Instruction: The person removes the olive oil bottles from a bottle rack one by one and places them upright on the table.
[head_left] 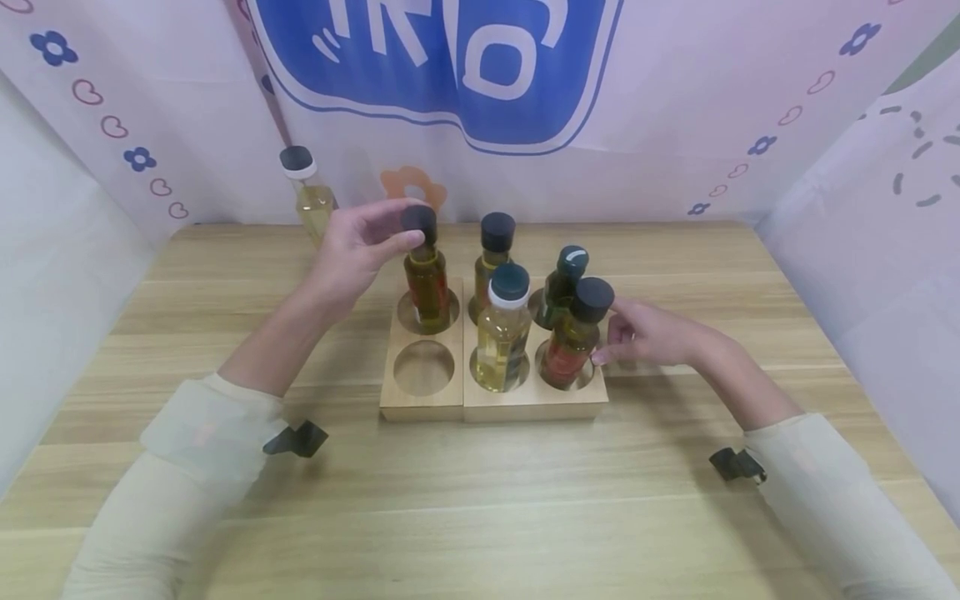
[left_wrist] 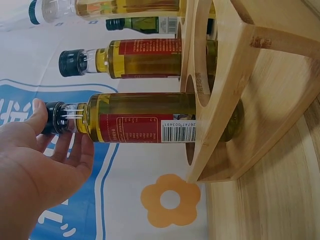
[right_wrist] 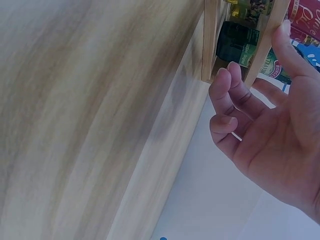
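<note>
Left hand (head_left: 347, 254) pinches the black cap and neck of an oil bottle (head_left: 429, 287) with thumb and fingers. This red-labelled bottle (left_wrist: 145, 117) stands in the back left hole of a wooden bottle rack (head_left: 422, 410), its base through the upper board. In front of it is a bare round hole (head_left: 423, 369). At the rack's right end, my right hand (head_left: 656, 333) grips the edge of the upper board. Its thumb (right_wrist: 286, 42) lies on the board, with the other fingers curled below, beside a dark green bottle (right_wrist: 237, 44).
Filling other rack holes are a pale oil bottle (head_left: 501, 350), a red-labelled bottle (head_left: 567, 354), a small green bottle (head_left: 557, 298) and a black-capped bottle (head_left: 483, 268). Another pale oil bottle (head_left: 315, 204) stands behind the left hand. A printed cloth (head_left: 660, 100) hangs behind the wooden table (head_left: 450, 517).
</note>
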